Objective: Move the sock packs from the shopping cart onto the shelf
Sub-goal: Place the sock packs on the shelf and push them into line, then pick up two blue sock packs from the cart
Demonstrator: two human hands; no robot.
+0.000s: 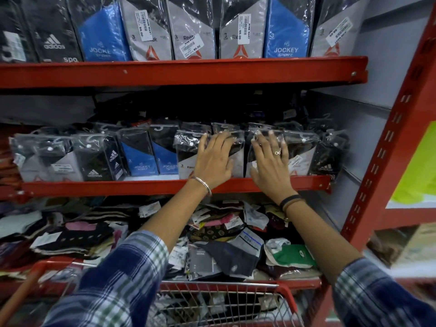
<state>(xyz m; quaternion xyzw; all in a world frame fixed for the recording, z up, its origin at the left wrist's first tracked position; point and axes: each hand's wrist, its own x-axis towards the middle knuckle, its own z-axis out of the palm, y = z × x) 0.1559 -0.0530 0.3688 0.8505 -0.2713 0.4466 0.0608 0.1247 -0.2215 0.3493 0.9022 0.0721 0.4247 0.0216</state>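
Sock packs in clear plastic stand in a row on the middle red shelf (pixel 151 186). My left hand (pixel 215 158) lies flat, fingers spread, against a grey-and-black Reebok pack (pixel 186 159). My right hand (pixel 271 161) presses flat on the neighbouring pack (pixel 299 156) just to the right. Neither hand grips anything. Blue Jockey packs (pixel 141 156) and black Adidas packs (pixel 99 159) stand further left. The red wire shopping cart (pixel 226 300) is at the bottom, below my arms, with some packs dimly seen inside.
An upper shelf (pixel 179 70) carries taller Jockey, Reebok and Adidas packs. The lower shelf holds a loose heap of mixed socks (pixel 224 241). A red slotted upright (pixel 382 156) rises at right, with a yellow-green item (pixel 420 171) beyond it.
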